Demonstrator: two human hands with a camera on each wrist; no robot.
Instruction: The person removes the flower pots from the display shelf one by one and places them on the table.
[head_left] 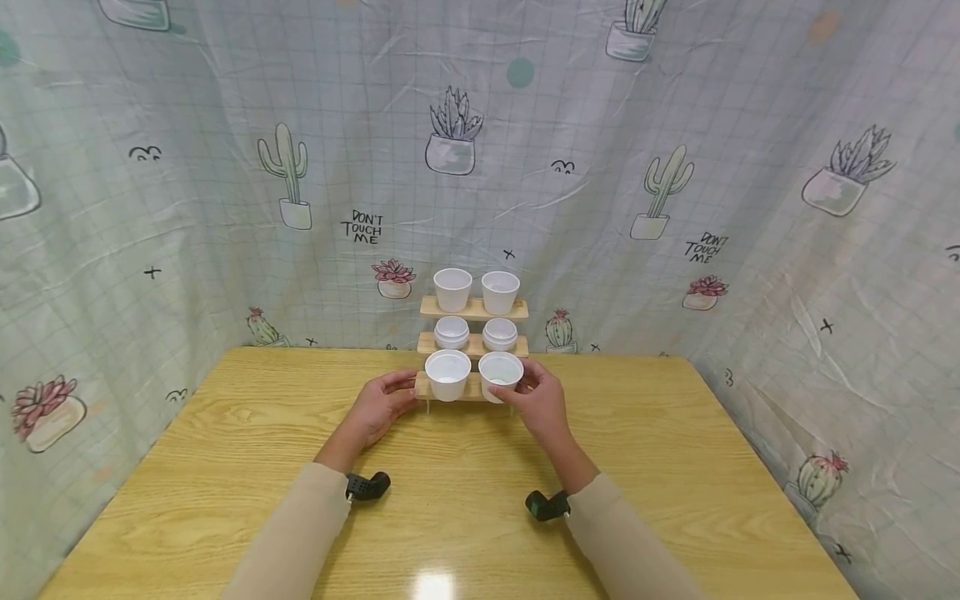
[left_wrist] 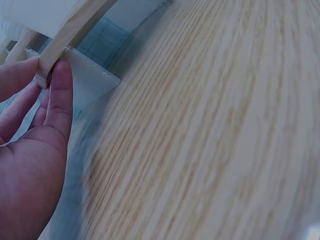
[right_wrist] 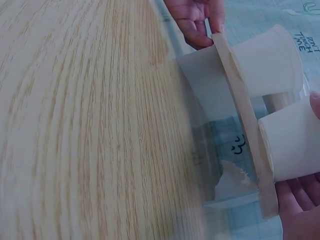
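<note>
A three-tier wooden stand (head_left: 472, 387) with clear side panels holds white plastic cups in pairs. At its left end, my left hand (head_left: 384, 403) pinches the tip of the lowest board (left_wrist: 75, 32) between thumb and fingers, as the left wrist view shows. My right hand (head_left: 543, 405) grips the front right cup (head_left: 500, 367), thumb on the near side and fingers round the right side. That cup (right_wrist: 290, 142) sits against the board in the right wrist view. Beside it stands the front left cup (head_left: 447, 375), upright and touched by neither hand.
Two shorter cups, one on the left (head_left: 452, 333) and one on the right (head_left: 499, 335), occupy the middle tier. Two taller cups (head_left: 453, 292) stand on the top tier. Behind the wooden table (head_left: 465, 500) hangs a cactus-print curtain (head_left: 510, 192), which also covers both sides.
</note>
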